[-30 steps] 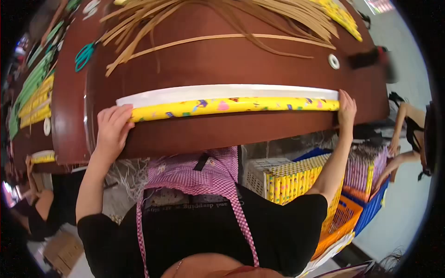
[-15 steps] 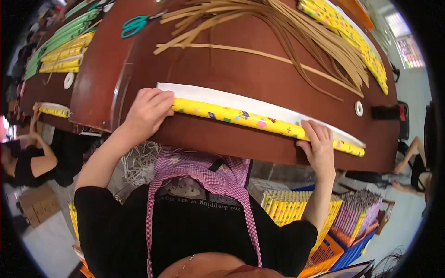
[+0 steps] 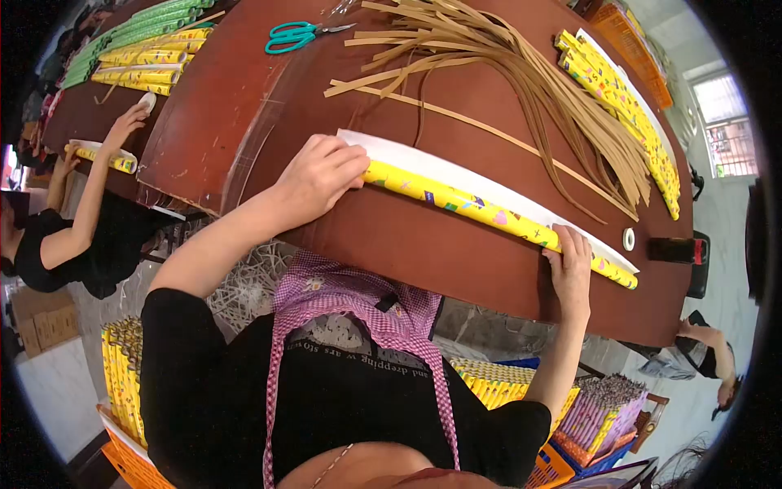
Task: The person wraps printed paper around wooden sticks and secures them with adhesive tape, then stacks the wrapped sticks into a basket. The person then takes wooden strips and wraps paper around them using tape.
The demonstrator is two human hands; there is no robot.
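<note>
A yellow patterned paper roll [image 3: 464, 204] lies slantwise on the brown table [image 3: 391, 261], with a strip of its white underside showing along the far edge. My left hand [image 3: 326, 171] is closed over the roll's left end. Nearer the other end, my right hand [image 3: 573, 259] grips the roll, fingers on top and thumb at the near side. The roll's right tip sticks out beyond my right hand. Beyond the roll lies a long tan strip [image 3: 481, 124], next to a bundle of tan and brown strips [image 3: 521, 73].
Teal scissors [image 3: 295, 36] lie at the back left. A white tape roll [image 3: 628, 239] and a black object [image 3: 673, 250] are at the right. Yellow sheets [image 3: 619, 106] sit at the back right. A co-worker [image 3: 73, 220] handles another roll at the left. Crates of rolls [image 3: 603, 416] stand below.
The view has turned, and the roll now slants down to the right. My right hand has moved inward from the roll's right end since the earliest frame. The co-worker's hand has reached toward a white tape roll.
</note>
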